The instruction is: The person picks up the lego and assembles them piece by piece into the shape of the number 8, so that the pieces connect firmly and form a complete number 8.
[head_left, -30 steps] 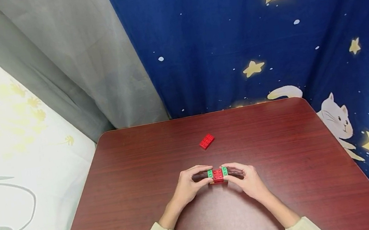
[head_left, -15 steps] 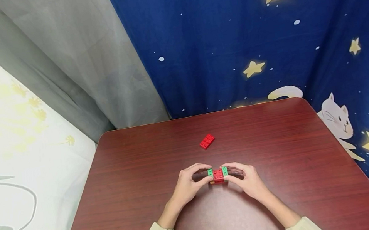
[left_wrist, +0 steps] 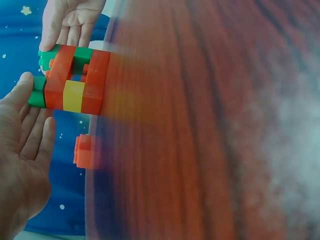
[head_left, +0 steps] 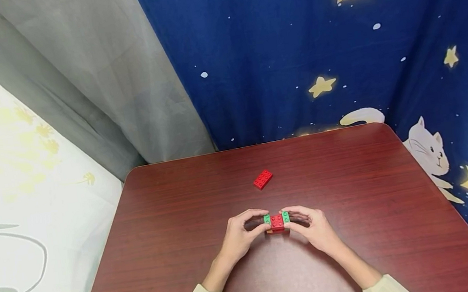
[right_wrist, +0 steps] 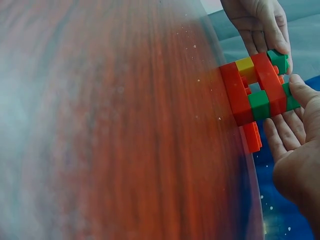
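Note:
A stack of toy building bricks stands on the table in front of me. Its lowest layer is a red brick (left_wrist: 95,87); above that sit a yellow brick (left_wrist: 73,96) at the left end and a green brick (right_wrist: 259,106) at the right, with a gap between. Another red brick (head_left: 276,222) bridges these. Two small green bricks top its ends. My left hand (head_left: 233,237) pinches the left green brick (left_wrist: 37,92) between thumb and fingers. On the other end my right hand (head_left: 319,227) pinches the right green brick (head_left: 285,216) likewise.
A loose red brick (head_left: 262,179) lies studs up farther back on the dark red wooden table (head_left: 171,208). Behind the table hang a grey curtain (head_left: 119,82) and a blue star-patterned curtain (head_left: 267,62).

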A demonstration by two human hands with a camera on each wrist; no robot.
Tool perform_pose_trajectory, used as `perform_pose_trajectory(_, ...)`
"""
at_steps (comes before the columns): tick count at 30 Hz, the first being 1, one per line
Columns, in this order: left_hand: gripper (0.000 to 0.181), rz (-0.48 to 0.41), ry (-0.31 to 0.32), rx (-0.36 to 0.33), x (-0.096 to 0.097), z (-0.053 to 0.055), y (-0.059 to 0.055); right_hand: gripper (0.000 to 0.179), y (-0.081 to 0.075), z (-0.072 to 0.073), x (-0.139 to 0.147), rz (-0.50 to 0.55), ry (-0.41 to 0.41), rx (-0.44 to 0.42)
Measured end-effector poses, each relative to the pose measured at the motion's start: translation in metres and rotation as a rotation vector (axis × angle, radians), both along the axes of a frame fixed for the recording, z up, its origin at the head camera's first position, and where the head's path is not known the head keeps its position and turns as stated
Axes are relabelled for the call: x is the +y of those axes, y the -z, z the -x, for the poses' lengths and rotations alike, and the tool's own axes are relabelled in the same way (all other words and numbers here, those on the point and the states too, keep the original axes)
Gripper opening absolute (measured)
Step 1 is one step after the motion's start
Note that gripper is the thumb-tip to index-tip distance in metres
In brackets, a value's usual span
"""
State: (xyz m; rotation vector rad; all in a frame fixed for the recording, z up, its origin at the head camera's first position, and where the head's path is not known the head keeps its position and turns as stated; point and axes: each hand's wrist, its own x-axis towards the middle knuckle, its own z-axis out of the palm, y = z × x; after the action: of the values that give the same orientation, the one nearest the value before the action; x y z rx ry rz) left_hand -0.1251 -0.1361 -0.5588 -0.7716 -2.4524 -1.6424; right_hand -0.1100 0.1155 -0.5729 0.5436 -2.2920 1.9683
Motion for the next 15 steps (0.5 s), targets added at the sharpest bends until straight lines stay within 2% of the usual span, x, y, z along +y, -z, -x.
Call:
perform_pose_trajectory(6,0.035,0.019,0.010,-0.001,-0.0005,0.0012,0.0002,0.035,-0.0007,-0.0005,-0.0013,-0.023,0.022,0.021)
perform_pose_trajectory(15,0.038,0.099,0.005,0.109,-0.0018,0.0049,-0.0055,0.039,-0.0080,0.0002,0.0006,-0.050,-0.001,0.037)
